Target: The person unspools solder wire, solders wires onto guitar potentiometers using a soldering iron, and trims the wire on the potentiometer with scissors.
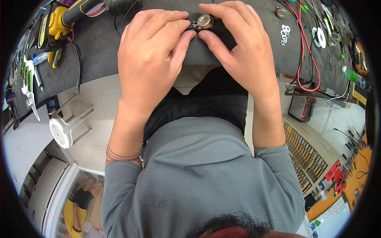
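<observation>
Here, above the near edge of the dark desk (pixel 101 49), the left hand (pixel 149 53) and the right hand (pixel 246 49) come together around a small round metal part (pixel 204 22), which sits between their fingertips. The part shows a pale round face, with its lugs pointing to the left hand. The left hand is bent, its forefinger, middle finger and thumb close by those lugs; whether they pinch them, I cannot tell. The right hand is spread, forefinger above the part and thumb below it, with a gap between the two.

To the right on the desk lies a second metal part (pixel 280 12), like the first. Some small white rings (pixel 285 33) lie nearer the right hand, and past them a red cable (pixel 303 51) loops over the desk edge. Beyond the cable is a white disc (pixel 319 37).

On the left side are a yellow and black tool (pixel 63 16), pliers (pixel 58 58) with yellow handles, and a pen (pixel 38 78).

Below the desk, a white stool (pixel 61 131) is on the tiled floor (pixel 107 89). At the lower right is a drawer rack (pixel 307 154) with a red vise (pixel 337 176) beside it. At the lower left, a person in yellow (pixel 74 214) is partly visible.
</observation>
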The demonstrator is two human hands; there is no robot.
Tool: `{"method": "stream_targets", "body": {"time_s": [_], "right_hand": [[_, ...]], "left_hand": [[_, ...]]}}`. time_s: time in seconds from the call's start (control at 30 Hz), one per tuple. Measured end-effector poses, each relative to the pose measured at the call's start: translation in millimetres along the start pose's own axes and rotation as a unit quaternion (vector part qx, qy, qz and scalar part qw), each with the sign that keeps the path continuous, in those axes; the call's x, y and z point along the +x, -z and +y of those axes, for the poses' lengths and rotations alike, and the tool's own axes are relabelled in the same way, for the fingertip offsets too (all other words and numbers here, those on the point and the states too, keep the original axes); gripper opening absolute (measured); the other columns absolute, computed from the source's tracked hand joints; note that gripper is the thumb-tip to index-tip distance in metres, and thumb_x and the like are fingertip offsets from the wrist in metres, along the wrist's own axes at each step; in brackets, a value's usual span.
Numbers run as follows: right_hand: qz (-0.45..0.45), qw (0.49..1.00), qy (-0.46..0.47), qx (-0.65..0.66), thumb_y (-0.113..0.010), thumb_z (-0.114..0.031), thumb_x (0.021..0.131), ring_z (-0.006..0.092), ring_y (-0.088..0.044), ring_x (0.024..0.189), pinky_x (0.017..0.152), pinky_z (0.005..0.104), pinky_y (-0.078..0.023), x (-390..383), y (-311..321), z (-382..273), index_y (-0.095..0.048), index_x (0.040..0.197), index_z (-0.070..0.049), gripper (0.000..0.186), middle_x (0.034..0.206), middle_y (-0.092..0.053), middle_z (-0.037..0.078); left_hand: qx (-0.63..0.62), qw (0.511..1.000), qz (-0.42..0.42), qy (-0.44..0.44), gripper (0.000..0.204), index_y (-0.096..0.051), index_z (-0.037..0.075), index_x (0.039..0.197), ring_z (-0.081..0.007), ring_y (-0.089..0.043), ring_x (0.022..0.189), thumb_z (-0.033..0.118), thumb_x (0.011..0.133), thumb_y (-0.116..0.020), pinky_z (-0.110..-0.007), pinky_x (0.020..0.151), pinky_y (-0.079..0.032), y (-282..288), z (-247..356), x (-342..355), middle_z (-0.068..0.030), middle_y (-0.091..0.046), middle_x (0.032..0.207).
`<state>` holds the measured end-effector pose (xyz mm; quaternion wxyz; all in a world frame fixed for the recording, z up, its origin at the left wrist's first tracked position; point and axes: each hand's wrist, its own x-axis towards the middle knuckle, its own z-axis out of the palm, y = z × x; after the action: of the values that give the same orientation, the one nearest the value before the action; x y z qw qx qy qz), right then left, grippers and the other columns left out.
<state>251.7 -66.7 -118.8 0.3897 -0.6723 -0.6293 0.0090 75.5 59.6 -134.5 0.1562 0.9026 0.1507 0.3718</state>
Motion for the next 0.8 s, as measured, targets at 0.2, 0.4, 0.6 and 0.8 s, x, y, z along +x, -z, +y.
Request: {"method": "stream_targets", "body": {"time_s": [0.2,0.4,0.6,0.8], "right_hand": [[0.002,1.000,0.005,-0.011,-0.085,-0.007,0.092,0.0388,-0.066,0.107,0.094,0.0462,-0.055,0.8,2.8,-4.5,-0.070,0.134,0.000,0.045,0.116,-0.069,0.017],[0.002,1.000,0.000,-0.004,-0.085,-0.006,0.091,0.0375,-0.066,0.107,0.094,0.0455,-0.055,0.7,2.2,-5.1,-0.069,0.136,0.000,0.049,0.117,-0.069,0.017],[0.002,1.000,-0.004,-0.008,-0.086,-0.006,0.090,0.0369,-0.066,0.108,0.094,0.0452,-0.055,0.0,5.0,-4.6,-0.068,0.137,0.001,0.051,0.118,-0.069,0.016],[0.001,1.000,-0.014,0.020,-0.082,-0.005,0.092,0.0391,-0.066,0.112,0.098,0.0457,-0.055,1.6,5.2,-5.7,-0.067,0.137,0.001,0.048,0.118,-0.068,0.017]], "left_hand": [[0.001,1.000,0.023,-0.020,0.023,-0.083,0.001,0.109,-0.0296,-0.077,0.105,0.002,0.086,-0.090,-0.040,0.093,-0.061,-0.2,-2.8,-1.1,-0.0093,-0.084,0.115],[0.000,0.995,0.078,-0.054,0.022,-0.083,-0.003,0.110,-0.0307,-0.079,0.106,-0.005,0.088,-0.088,-0.042,0.099,-0.062,16.4,8.9,10.2,-0.0140,-0.085,0.116],[-0.005,0.991,0.096,-0.089,0.018,-0.076,-0.008,0.114,-0.0329,-0.080,0.108,-0.012,0.096,-0.076,-0.046,0.104,-0.064,43.9,9.7,8.7,-0.0217,-0.083,0.115],[-0.202,0.974,0.063,-0.080,0.021,-0.071,-0.003,0.120,-0.0295,-0.076,0.099,0.000,0.100,-0.076,-0.040,0.087,-0.062,63.7,17.3,-1.4,-0.0208,-0.079,0.109]]}}
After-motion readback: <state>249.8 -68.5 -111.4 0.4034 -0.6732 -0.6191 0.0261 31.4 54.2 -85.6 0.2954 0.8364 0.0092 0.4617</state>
